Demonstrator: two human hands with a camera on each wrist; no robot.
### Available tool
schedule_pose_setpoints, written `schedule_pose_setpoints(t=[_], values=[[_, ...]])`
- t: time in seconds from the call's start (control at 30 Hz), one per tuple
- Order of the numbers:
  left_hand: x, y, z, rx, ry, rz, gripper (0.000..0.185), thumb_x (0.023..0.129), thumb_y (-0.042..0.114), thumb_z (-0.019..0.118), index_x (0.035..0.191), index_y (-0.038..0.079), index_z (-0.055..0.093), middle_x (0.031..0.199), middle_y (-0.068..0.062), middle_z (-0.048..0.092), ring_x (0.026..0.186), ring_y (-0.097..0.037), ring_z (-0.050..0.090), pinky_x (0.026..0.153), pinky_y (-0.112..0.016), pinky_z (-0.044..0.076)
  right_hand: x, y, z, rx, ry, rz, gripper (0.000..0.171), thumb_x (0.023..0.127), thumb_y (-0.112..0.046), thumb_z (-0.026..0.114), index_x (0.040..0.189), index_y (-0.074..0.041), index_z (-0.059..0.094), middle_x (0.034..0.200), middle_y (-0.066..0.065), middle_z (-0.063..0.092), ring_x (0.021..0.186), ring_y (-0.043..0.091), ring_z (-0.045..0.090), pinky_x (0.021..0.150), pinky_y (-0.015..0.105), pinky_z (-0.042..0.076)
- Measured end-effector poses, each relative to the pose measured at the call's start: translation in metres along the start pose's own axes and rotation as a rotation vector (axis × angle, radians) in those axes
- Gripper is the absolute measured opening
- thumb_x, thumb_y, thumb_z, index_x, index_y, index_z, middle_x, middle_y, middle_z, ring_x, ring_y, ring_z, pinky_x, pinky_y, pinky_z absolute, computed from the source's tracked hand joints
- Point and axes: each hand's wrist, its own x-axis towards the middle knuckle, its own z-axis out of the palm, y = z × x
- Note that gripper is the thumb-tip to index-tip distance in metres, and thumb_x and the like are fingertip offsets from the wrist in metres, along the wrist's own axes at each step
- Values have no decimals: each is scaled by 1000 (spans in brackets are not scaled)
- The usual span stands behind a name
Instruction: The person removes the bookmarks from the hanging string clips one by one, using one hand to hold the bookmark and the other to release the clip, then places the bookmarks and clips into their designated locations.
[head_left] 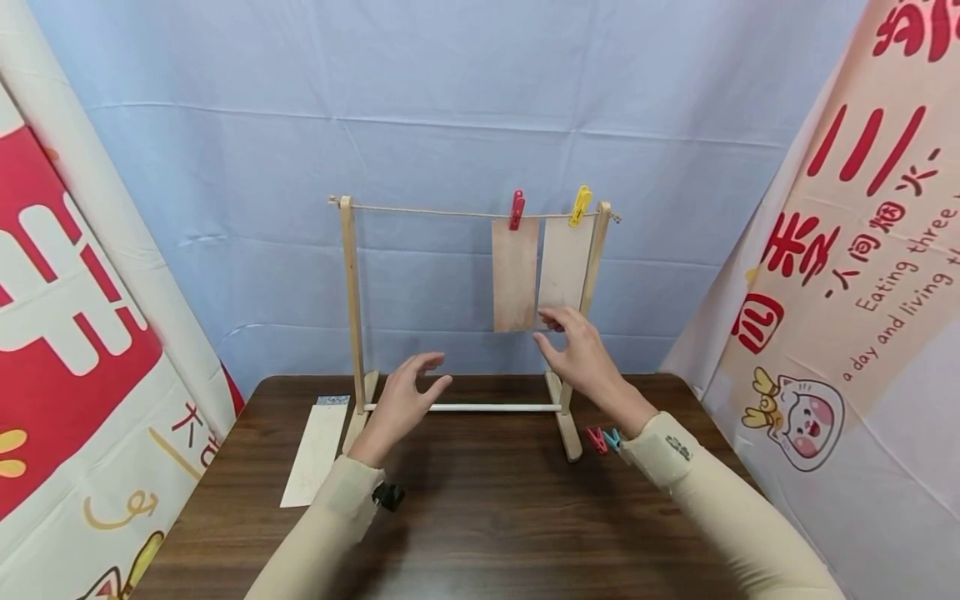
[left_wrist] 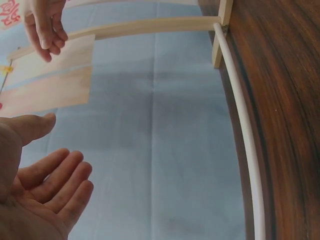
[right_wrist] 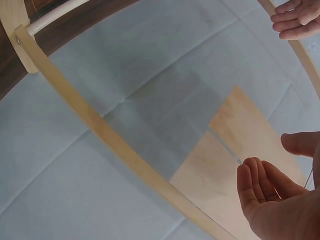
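Note:
A small wooden rack (head_left: 351,292) stands on the dark table, a string (head_left: 427,212) stretched across its top. Two thin wooden sheets hang from the string: the left sheet (head_left: 514,275) under a red peg (head_left: 516,210), the right sheet (head_left: 564,262) under a yellow peg (head_left: 579,206). My right hand (head_left: 573,346) is raised with relaxed fingers just below the right sheet's lower edge and holds nothing. My left hand (head_left: 405,400) hovers open above the rack's white bottom rod (head_left: 480,407), palm turned right, and is empty too (left_wrist: 45,190).
A third wooden sheet (head_left: 315,454) lies flat on the table left of the rack. Red and blue pegs (head_left: 602,439) lie by the rack's right foot. Blue cloth hangs behind, with printed banners on both sides. The table (head_left: 480,517) reaches toward me.

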Motion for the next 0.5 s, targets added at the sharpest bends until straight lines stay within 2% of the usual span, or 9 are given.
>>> schedule_pose_setpoints(t=[0.5], values=[[8,5,8,-24,5,11,46,105,27,74,147,13,63,144,-9,65,135,-30,60,116,-49,47,14,-9,-7,15,50,-48,40,101,-6,75,136,9,65,120,24,67,108,40,65,94,53,56]])
